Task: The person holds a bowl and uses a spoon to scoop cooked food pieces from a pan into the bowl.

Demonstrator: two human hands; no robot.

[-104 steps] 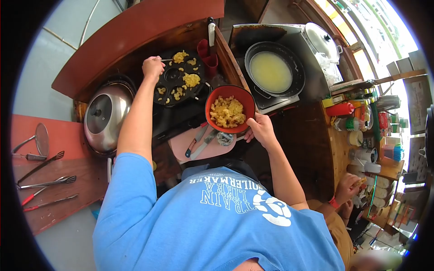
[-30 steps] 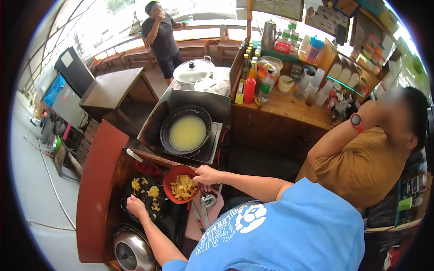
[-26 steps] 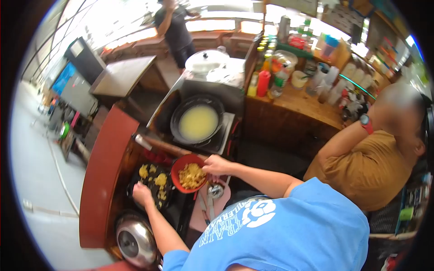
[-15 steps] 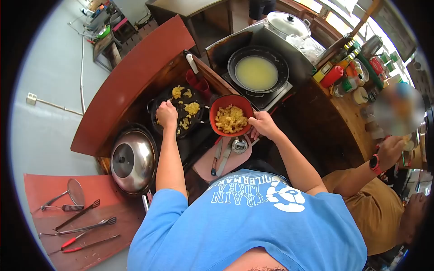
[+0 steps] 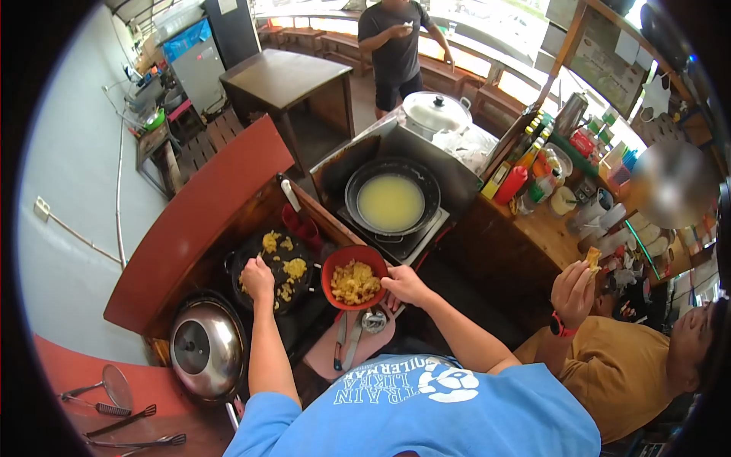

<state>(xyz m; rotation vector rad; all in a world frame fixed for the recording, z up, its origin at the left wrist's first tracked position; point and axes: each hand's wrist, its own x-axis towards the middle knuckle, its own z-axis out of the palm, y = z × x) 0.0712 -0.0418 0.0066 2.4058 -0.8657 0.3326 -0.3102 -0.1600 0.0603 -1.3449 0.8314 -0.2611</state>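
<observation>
My right hand [image 5: 405, 286] grips the rim of a red bowl [image 5: 327, 276] with a dark outer edge. Yellow cooked pieces [image 5: 355, 283] fill the bowl's bottom. Over a black pan [image 5: 303, 259] at the left, my left hand [image 5: 258, 279] is closed; what its fingers hold, if anything, I cannot make out. Yellow food [image 5: 294, 268] lies in clumps and small bits in that pan, just beside the bowl. Under the bowl, a pink cutting board [image 5: 324, 352] carries a knife [image 5: 353, 343], a dark-handled utensil and a crumpled silvery item [image 5: 374, 321].
A wok of yellowish liquid [image 5: 391, 204] sits on the stove beyond the bowl. Left of my arm stands a domed metal lid [image 5: 204, 346]. Bottles [image 5: 512, 183] crowd the right counter. At right a co-worker's hand [image 5: 572, 295] holds food. Another person [image 5: 396, 46] stands behind.
The view has tilted up, showing more of the room and the standing person. My hands keep nearly the same places over the pan and on the bowl. The co-worker's raised hand has shifted left.
</observation>
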